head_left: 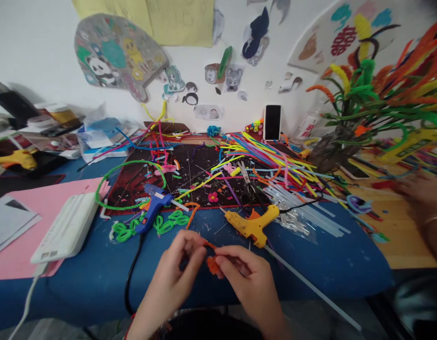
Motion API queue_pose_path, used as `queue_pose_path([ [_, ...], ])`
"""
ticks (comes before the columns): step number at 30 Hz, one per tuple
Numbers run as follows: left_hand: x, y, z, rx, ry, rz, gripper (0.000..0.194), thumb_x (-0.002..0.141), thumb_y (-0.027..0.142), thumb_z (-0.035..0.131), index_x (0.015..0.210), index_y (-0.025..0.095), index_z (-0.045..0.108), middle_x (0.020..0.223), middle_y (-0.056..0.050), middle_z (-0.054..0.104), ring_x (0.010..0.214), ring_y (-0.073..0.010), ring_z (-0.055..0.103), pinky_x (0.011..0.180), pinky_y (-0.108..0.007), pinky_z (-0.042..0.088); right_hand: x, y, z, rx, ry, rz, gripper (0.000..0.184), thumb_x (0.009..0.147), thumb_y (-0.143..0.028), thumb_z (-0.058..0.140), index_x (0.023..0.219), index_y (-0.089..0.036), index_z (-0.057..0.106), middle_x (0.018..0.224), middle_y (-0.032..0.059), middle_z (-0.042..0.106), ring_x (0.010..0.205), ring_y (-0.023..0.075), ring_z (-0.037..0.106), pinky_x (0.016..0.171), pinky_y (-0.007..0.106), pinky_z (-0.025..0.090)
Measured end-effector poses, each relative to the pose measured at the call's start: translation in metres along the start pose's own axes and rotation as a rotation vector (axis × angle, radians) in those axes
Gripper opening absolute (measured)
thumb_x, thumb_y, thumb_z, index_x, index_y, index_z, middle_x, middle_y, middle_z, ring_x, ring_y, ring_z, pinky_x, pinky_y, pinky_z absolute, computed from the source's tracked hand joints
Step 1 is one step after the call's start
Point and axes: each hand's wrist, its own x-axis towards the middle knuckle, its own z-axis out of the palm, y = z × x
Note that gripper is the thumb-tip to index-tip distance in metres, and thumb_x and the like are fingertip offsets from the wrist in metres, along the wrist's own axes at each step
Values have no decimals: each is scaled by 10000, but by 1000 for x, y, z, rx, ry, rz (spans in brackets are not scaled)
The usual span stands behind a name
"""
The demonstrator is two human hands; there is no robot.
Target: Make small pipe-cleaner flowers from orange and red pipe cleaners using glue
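Observation:
An orange pipe cleaner (213, 265), bunched into a small fuzzy shape with a short free end, is held above the table's front edge. My right hand (245, 274) pinches the bunched part between thumb and fingers. The thin end reaches across to my left hand (186, 259), whose thumb and forefinger are closed on it. Just beyond lie a blue glue gun (155, 204) and a yellow glue gun (254, 225). Another orange pipe cleaner (192, 216), bent, rests between the two guns. Green looped pipe cleaners (171, 223) lie near the blue gun.
Colourful pipe cleaners (275, 160) and scissors (248, 182) cover the dark mat. Glue sticks (310, 212) lie at right, a white power bank (64, 229) at left. A phone (272, 123) stands against the wall. Another person's hand (422, 191) is at far right, below a pipe-cleaner bouquet (367, 94).

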Motion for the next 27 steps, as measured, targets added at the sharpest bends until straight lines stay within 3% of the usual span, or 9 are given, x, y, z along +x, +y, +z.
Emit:
queue_pose_path([
  [2, 1, -7, -2, 112, 197, -23, 206, 909, 305, 510, 728, 208, 492, 579, 64, 436, 503, -98, 416, 486, -200, 348, 0, 1, 0, -1, 68, -16, 93, 808, -219, 658, 837, -170, 731, 680, 32, 744, 559, 156, 710, 530, 197, 596],
  [4, 0, -11, -5, 200, 298, -42, 350, 915, 313, 489, 588, 203, 427, 512, 66, 381, 463, -91, 366, 467, -211, 311, 0, 1, 1, -65, 121, -78, 77, 808, -203, 664, 843, -180, 728, 723, 32, 754, 591, 156, 721, 561, 196, 605],
  [6, -4, -11, -6, 178, 277, -39, 440, 951, 308, 398, 525, 200, 408, 479, 51, 396, 452, -94, 392, 474, -216, 330, -1, 2, 1, -140, 170, -158, 72, 812, -181, 662, 850, -183, 723, 758, 32, 760, 616, 153, 726, 584, 191, 609],
  [8, -8, -7, -3, 88, 193, -11, 420, 954, 307, 386, 569, 191, 510, 514, 29, 496, 488, -108, 474, 496, -211, 385, -2, 3, 1, -192, 202, -229, 80, 815, -160, 656, 863, -180, 717, 774, 32, 761, 628, 148, 726, 595, 183, 608],
  [10, -12, -1, 4, 12, 120, 3, 172, 884, 301, 542, 806, 184, 642, 650, 12, 629, 576, -126, 567, 542, -206, 457, -3, 4, 2, -222, 207, -273, 100, 816, -140, 649, 882, -179, 712, 778, 28, 760, 637, 141, 725, 605, 173, 604],
  [12, -13, 5, 13, -47, 91, -7, 165, 798, 256, 665, 950, 193, 658, 749, 5, 692, 619, -129, 612, 581, -204, 505, -4, 5, 2, -231, 200, -287, 114, 815, -126, 643, 891, -179, 708, 778, 25, 758, 644, 136, 724, 615, 166, 601],
  [21, -16, -1, 37, -271, 243, -153, 80, 804, 255, 670, 809, 189, 716, 701, -1, 737, 585, -125, 672, 569, -181, 544, -9, 8, 2, -71, 129, -155, 133, 789, -117, 670, 891, -190, 714, 819, 20, 757, 681, 136, 729, 642, 169, 607],
  [27, -15, -1, 38, -150, 181, -114, 162, 845, 271, 611, 759, 175, 708, 613, -1, 697, 543, -124, 643, 540, -181, 518, -6, 8, 0, -126, 178, -191, 127, 818, -111, 646, 857, -204, 723, 819, 8, 734, 738, 120, 695, 678, 170, 570],
])
